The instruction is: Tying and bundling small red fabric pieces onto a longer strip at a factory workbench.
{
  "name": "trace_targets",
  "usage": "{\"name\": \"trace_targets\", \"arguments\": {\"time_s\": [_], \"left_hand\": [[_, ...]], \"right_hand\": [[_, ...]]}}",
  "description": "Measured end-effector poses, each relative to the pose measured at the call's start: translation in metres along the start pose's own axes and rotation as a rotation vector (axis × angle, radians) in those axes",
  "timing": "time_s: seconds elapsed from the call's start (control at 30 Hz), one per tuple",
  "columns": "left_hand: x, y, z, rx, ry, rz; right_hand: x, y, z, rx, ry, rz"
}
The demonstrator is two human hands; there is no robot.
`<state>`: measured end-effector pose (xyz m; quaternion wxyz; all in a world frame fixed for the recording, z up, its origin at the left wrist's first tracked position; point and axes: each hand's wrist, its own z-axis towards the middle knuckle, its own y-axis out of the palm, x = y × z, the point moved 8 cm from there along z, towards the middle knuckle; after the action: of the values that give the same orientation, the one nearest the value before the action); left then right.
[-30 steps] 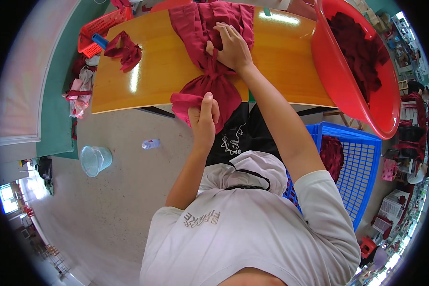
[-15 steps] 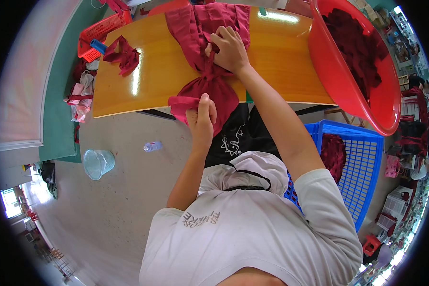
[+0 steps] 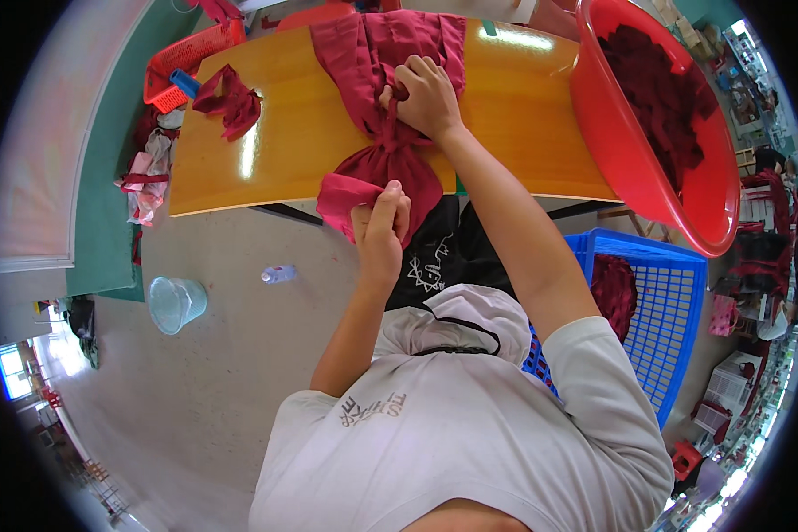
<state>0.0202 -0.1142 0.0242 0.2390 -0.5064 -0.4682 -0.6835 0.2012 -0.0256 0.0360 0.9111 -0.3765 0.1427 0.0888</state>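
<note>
A crimson cloth (image 3: 346, 75) lies over the middle of the table, its far part spread in folds. It narrows to a gathered waist at a strip of the same colour (image 3: 390, 129), then fans out over the near edge. My right hand (image 3: 428, 99) is closed around the strip just above the waist, its fingers curled. Below, my left hand (image 3: 381, 232) pinches the hanging near part of the cloth between thumb and fingers, holding a fold up. Both palms are mostly hidden. A small crimson fabric piece (image 3: 232, 105) lies crumpled on the table's left.
A red tub (image 3: 625, 168) of dark red cloth leans at the table's (image 3: 523, 115) right end. Below it stands a blue crate (image 3: 669, 310) with red fabric. Far left are a red basket (image 3: 161, 87) and a blue cylinder (image 3: 184, 83). A translucent bucket (image 3: 177, 306) and bottle (image 3: 279, 275) are on the floor.
My left hand has shifted slightly right and turned, and the fold it pinches now opens wider to the left. My right hand keeps its grip in nearly the same place.
</note>
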Motion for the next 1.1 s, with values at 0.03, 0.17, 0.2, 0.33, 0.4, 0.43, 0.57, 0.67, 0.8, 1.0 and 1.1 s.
{"name": "trace_targets", "arguments": {"time_s": [0.03,0.17,0.2,0.33,0.4,0.43,0.57,0.67,0.8,1.0,1.1], "left_hand": [[0.003,0.003,-0.002,-0.001,0.008,-0.004],[0.007,0.005,-0.009,0.079,-0.038,0.016],[0.007,0.004,-0.01,0.102,-0.062,0.007],[0.011,0.003,-0.01,0.087,-0.011,-0.012],[0.009,0.001,-0.012,0.089,0.01,0.0],[0.006,0.002,-0.012,0.087,0.009,0.001],[-0.014,0.009,-0.015,-0.009,-0.131,0.281],[0.024,0.038,-0.031,-0.315,0.487,0.647],[0.052,0.025,-0.044,-0.463,0.596,0.584],[0.13,-0.028,-0.024,0.03,0.669,-0.027],[0.15,-0.047,0.001,0.266,0.656,0.375]], "right_hand": [[-0.003,-0.003,0.0,0.033,-0.036,0.01],[-0.003,-0.001,0.001,-0.002,-0.035,0.02],[0.0,0.003,0.001,-0.058,0.013,0.019],[-0.003,-0.001,0.002,-0.023,-0.027,0.068],[0.0,0.003,0.002,-0.066,0.01,0.072],[-0.002,0.001,0.002,-0.038,-0.019,0.086],[0.0,0.002,0.001,-0.026,-0.007,0.07],[-0.002,-0.002,0.0,0.027,-0.021,0.079],[-0.002,-0.005,-0.001,0.038,0.014,0.097],[-0.002,-0.008,-0.001,0.085,0.006,0.092],[-0.001,-0.007,0.0,0.089,0.007,0.099]]}}
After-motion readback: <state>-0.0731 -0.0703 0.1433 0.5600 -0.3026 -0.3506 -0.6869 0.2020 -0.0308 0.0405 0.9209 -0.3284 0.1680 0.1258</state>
